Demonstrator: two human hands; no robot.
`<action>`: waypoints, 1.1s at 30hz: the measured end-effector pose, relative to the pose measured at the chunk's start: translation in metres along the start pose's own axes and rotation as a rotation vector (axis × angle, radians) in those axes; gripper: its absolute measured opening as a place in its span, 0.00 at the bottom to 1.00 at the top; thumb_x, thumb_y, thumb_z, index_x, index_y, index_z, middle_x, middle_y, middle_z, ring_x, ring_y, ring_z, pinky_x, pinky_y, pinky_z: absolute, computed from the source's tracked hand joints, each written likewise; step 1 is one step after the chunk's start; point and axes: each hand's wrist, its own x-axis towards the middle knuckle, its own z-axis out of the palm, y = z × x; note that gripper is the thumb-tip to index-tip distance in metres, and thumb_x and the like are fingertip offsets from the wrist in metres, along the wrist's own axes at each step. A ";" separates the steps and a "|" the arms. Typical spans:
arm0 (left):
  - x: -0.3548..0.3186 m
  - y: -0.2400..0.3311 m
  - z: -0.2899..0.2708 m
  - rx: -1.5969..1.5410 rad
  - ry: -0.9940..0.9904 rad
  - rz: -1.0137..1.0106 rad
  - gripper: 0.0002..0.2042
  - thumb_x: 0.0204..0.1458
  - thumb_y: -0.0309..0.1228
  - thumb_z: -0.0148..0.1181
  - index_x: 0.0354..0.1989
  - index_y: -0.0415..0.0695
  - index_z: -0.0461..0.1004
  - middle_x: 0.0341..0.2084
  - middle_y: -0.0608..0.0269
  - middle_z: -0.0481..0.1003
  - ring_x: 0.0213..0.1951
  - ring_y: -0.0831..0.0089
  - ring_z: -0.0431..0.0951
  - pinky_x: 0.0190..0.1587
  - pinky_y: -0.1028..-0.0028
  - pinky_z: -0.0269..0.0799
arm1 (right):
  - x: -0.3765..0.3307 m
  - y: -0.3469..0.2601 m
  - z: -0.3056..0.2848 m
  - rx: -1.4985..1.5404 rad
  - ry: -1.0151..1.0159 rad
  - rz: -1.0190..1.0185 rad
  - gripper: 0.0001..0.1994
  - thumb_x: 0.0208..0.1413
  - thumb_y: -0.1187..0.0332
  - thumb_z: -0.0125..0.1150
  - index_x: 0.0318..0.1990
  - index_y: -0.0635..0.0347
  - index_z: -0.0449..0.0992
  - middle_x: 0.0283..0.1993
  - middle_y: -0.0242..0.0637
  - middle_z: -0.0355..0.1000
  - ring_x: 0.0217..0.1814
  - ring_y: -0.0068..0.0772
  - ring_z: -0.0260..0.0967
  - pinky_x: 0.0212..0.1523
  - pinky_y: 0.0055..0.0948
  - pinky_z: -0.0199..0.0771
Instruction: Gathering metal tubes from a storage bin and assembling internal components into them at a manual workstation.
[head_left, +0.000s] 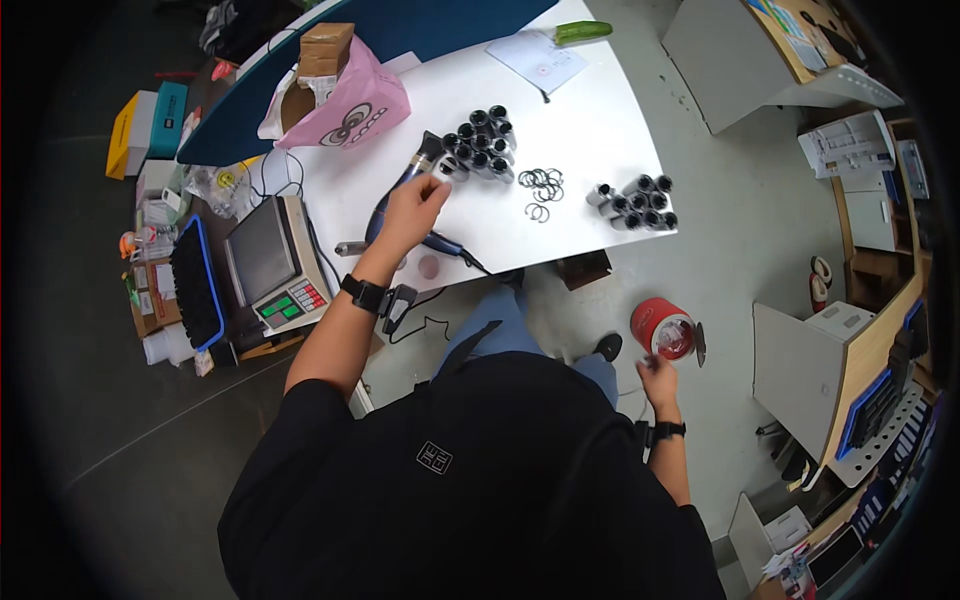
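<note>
My left hand (414, 208) is over the table with its fingers curled together, beside a dark blue hair dryer (378, 216). Just past its fingertips stands a cluster of silver tubes with black tops (480, 140); whether the fingers grip anything is hidden. To the right of that cluster lie several thin dark rings (541, 180), and a second group of similar tubes (635, 203) stands near the table's right corner. Down on the right, my right hand (658, 380) hangs by the mouth of a red bin (655, 322) with light-coloured scraps inside. Its fingers are blurred.
A pink bag (370, 98) with a cardboard box stands at the back left of the white table (590, 120). A paper sheet (540, 62) and a green cucumber-like item (583, 32) lie at the far end. On the left is a weighing scale (275, 260).
</note>
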 end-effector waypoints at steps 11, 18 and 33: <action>-0.193 -0.073 0.146 0.397 -0.499 -0.148 0.12 0.58 0.35 0.61 0.29 0.39 0.77 0.21 0.58 0.79 0.24 0.69 0.79 0.31 0.68 0.75 | -0.273 0.320 0.009 0.981 0.197 1.189 0.13 0.60 0.59 0.61 0.33 0.62 0.78 0.24 0.34 0.75 0.19 0.25 0.67 0.19 0.26 0.66; -0.245 -0.054 0.222 0.581 -0.881 -0.196 0.10 0.60 0.32 0.59 0.36 0.36 0.77 0.23 0.59 0.78 0.25 0.70 0.80 0.29 0.67 0.77 | -0.362 0.346 0.014 1.147 0.631 1.222 0.14 0.62 0.58 0.58 0.34 0.62 0.77 0.25 0.35 0.74 0.19 0.24 0.66 0.19 0.26 0.65; -0.104 -0.006 0.487 0.595 -0.917 -0.093 0.08 0.53 0.25 0.56 0.36 0.37 0.80 0.23 0.57 0.80 0.24 0.68 0.82 0.30 0.69 0.80 | -0.483 0.295 0.027 1.329 0.767 1.430 0.17 0.61 0.59 0.63 0.49 0.64 0.77 0.39 0.40 0.80 0.33 0.32 0.78 0.30 0.28 0.75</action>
